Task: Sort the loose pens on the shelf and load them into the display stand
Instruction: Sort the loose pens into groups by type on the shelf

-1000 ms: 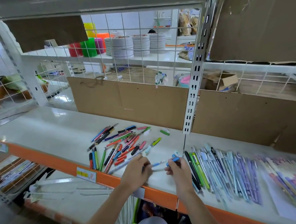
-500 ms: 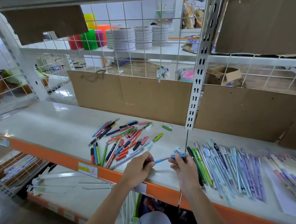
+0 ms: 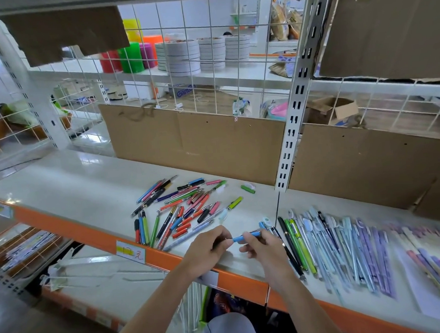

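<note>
Blue pen (image 3: 246,236) held level between both hands just above the shelf (image 3: 86,190) front, left hand (image 3: 208,249) pinching its left end, right hand (image 3: 264,248) fingers curled round its right end, loose pile of pens (image 3: 180,210) beyond, sorted row of pens (image 3: 334,249) just right

Blue pen (image 3: 246,236), orange-edged shelf (image 3: 89,232), brown cardboard (image 3: 199,147), seemingly lilac and pale-blue pens (image 3: 360,245)

Stood behind wire grid (image 3: 208,71): tape stacks (image 3: 181,56), coloured rolls (image 3: 132,57). Leaned against grid: cardboard sheets (image 3: 199,144). Sat farther right: open carton (image 3: 332,110).
</note>
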Demonstrator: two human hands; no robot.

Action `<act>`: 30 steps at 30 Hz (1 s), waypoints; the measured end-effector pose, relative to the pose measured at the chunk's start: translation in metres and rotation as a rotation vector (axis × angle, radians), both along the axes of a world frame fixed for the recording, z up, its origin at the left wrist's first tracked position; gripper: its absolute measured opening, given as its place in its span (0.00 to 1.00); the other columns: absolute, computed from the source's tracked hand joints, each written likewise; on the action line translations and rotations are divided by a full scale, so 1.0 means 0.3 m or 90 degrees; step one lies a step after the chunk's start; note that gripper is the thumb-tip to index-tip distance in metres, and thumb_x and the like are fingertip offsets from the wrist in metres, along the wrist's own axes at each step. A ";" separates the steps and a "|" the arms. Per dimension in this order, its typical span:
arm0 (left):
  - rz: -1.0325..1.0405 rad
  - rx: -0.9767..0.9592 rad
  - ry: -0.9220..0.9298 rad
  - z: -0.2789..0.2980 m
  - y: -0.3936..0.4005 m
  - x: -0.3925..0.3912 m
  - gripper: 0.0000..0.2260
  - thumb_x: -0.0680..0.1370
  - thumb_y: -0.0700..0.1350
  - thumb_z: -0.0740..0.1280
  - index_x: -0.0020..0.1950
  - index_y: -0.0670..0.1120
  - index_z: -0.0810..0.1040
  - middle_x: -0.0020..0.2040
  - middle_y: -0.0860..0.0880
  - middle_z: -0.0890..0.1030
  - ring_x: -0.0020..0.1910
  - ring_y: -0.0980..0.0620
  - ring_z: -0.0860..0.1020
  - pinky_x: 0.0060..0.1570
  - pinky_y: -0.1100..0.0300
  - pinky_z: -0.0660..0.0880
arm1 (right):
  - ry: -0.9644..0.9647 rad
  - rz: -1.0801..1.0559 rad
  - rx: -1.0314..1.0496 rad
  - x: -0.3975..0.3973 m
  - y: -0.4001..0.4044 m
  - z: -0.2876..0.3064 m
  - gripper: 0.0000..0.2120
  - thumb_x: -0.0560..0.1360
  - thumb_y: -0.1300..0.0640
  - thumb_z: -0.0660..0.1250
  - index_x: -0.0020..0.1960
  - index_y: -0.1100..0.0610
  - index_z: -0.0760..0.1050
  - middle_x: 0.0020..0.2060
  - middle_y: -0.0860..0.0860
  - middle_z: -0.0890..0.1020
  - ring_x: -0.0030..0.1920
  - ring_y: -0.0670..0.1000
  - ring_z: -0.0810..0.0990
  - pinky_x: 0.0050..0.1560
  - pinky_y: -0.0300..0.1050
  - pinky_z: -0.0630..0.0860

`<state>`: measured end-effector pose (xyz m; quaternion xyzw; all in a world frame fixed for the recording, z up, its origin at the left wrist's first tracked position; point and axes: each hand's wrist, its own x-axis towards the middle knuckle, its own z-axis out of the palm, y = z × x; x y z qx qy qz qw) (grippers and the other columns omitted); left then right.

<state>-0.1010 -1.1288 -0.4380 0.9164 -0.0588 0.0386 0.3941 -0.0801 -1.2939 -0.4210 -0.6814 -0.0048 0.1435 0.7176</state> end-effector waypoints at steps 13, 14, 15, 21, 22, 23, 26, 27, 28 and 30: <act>0.183 -0.009 -0.092 -0.005 -0.005 0.004 0.12 0.79 0.46 0.61 0.42 0.41 0.77 0.36 0.49 0.75 0.35 0.53 0.71 0.36 0.56 0.67 | 0.087 -0.050 -0.012 0.053 0.185 0.033 0.10 0.76 0.60 0.65 0.36 0.60 0.73 0.26 0.51 0.73 0.23 0.46 0.67 0.24 0.36 0.62; 0.184 -0.006 -0.093 -0.005 -0.004 0.003 0.11 0.79 0.45 0.62 0.42 0.40 0.77 0.36 0.47 0.76 0.36 0.51 0.72 0.37 0.54 0.67 | 0.083 -0.052 -0.024 0.051 0.192 0.033 0.11 0.77 0.59 0.64 0.36 0.60 0.73 0.26 0.51 0.73 0.23 0.47 0.67 0.23 0.35 0.63; 0.174 0.004 -0.092 -0.006 -0.004 0.005 0.11 0.79 0.44 0.62 0.41 0.39 0.77 0.37 0.46 0.76 0.36 0.50 0.72 0.37 0.53 0.67 | 0.077 -0.049 -0.043 0.050 0.193 0.030 0.11 0.77 0.59 0.63 0.36 0.60 0.73 0.27 0.51 0.73 0.24 0.47 0.68 0.22 0.35 0.63; 0.100 0.055 -0.036 0.008 -0.025 0.000 0.15 0.80 0.51 0.60 0.43 0.43 0.79 0.39 0.47 0.74 0.38 0.52 0.72 0.37 0.56 0.66 | -0.015 -0.030 -0.192 0.101 0.112 0.060 0.10 0.79 0.58 0.59 0.40 0.59 0.70 0.35 0.55 0.77 0.27 0.49 0.74 0.24 0.38 0.66; 0.107 0.056 -0.032 0.009 -0.027 -0.001 0.15 0.80 0.52 0.60 0.41 0.44 0.78 0.39 0.49 0.73 0.37 0.53 0.72 0.36 0.58 0.66 | -0.049 -0.040 -0.227 0.119 0.086 0.071 0.09 0.79 0.58 0.58 0.42 0.60 0.70 0.36 0.56 0.78 0.26 0.48 0.75 0.23 0.37 0.66; 0.117 0.061 -0.034 0.011 -0.027 -0.001 0.13 0.80 0.51 0.61 0.40 0.46 0.77 0.39 0.50 0.73 0.37 0.54 0.72 0.36 0.61 0.65 | -0.084 -0.039 -0.269 0.133 0.059 0.081 0.08 0.79 0.58 0.58 0.43 0.61 0.69 0.36 0.56 0.78 0.26 0.47 0.75 0.23 0.36 0.67; 0.142 0.106 -0.045 0.012 -0.030 0.002 0.09 0.79 0.47 0.62 0.47 0.45 0.79 0.44 0.51 0.77 0.42 0.55 0.74 0.39 0.66 0.66 | -0.169 0.034 -0.449 0.151 -0.009 0.081 0.08 0.79 0.56 0.62 0.46 0.60 0.68 0.40 0.57 0.76 0.37 0.53 0.76 0.37 0.44 0.72; 0.149 0.117 -0.049 0.011 -0.033 0.003 0.08 0.79 0.47 0.62 0.48 0.45 0.79 0.46 0.51 0.78 0.43 0.55 0.75 0.41 0.66 0.67 | -0.186 0.074 -0.524 0.147 -0.023 0.074 0.07 0.78 0.55 0.62 0.48 0.59 0.68 0.42 0.57 0.76 0.42 0.54 0.76 0.41 0.45 0.71; 0.154 0.121 -0.051 0.010 -0.036 0.002 0.09 0.78 0.47 0.62 0.50 0.45 0.79 0.48 0.51 0.78 0.44 0.55 0.75 0.42 0.67 0.68 | -0.207 0.118 -0.600 0.141 -0.034 0.069 0.07 0.79 0.55 0.62 0.51 0.59 0.69 0.45 0.57 0.76 0.45 0.55 0.76 0.44 0.45 0.71; 0.151 0.132 -0.047 0.011 -0.041 0.003 0.09 0.79 0.47 0.61 0.51 0.45 0.79 0.49 0.50 0.78 0.45 0.55 0.75 0.44 0.66 0.69 | -0.253 0.188 -0.735 0.127 -0.044 0.058 0.11 0.79 0.57 0.60 0.60 0.59 0.67 0.54 0.57 0.76 0.53 0.56 0.77 0.48 0.45 0.71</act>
